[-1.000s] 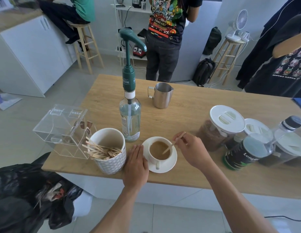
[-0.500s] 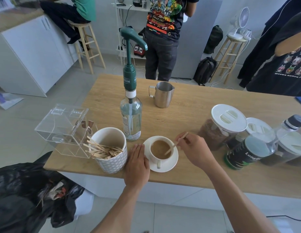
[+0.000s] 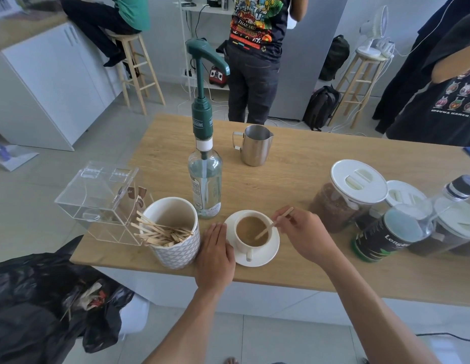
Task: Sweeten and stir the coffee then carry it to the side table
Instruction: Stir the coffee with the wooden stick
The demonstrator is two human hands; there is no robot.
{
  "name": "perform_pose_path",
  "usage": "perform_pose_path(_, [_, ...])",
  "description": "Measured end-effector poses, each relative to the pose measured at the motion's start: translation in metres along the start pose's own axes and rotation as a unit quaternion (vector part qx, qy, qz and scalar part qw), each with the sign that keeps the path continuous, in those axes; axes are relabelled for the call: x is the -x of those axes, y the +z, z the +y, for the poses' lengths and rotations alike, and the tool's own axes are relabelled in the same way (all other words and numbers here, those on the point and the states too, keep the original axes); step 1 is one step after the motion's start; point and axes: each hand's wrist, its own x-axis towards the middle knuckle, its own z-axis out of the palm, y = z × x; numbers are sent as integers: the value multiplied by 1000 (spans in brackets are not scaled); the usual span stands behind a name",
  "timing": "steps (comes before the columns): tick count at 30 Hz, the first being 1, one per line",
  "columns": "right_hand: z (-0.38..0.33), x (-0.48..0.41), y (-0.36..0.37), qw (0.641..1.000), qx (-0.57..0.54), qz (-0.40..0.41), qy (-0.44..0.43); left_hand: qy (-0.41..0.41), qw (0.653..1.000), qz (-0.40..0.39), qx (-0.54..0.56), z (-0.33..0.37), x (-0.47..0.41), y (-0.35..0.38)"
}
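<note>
The cup stands on a white saucer near the front edge of the wooden table, with its handle turned toward the person. It is filled with light brown coffee. The right hand is just to the right of the cup and pinches a thin wooden stick between the thumb and the curled fingers. The stick is tilted, its lower end is dipped in the coffee and its upper end rises above the fingers. The left hand lies flat on the table between the saucer and a white patterned pot, with the fingers straight and pressed together (whether it touches the saucer rim, I cannot tell). The pot holds many more sticks of the same kind. Just behind the saucer stands a clear bottle with a green pump on top. Further back there is a steel pitcher. To the left of the pot is a clear plastic box. On the right side of the table stand jars with white lids and a dark green tin.
</note>
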Motion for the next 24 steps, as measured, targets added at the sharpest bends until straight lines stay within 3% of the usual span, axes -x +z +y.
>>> perform_pose_path(3, [1, 0, -4, 999, -16, 37, -1, 4, 1000, 3, -1, 0, 0, 0])
perform_pose_path(7, [2, 3, -2, 1000, -8, -9, 5, 3, 1000, 3, 2, -1, 0, 1])
perform_pose_path(11, [2, 4, -7, 999, -21, 41, 6, 5, 1000, 3, -2, -1, 0, 1])
perform_pose_path(15, [1, 7, 0, 1000, -5, -4, -1, 4, 1000, 2, -2, -1, -1, 1])
perform_pose_path(19, [3, 6, -3, 998, -27, 52, 16, -1, 1000, -1, 0, -1, 0, 0])
perform_pose_path(24, [1, 7, 0, 1000, -2, -8, -9, -7, 1000, -6, -3, 0, 0, -1])
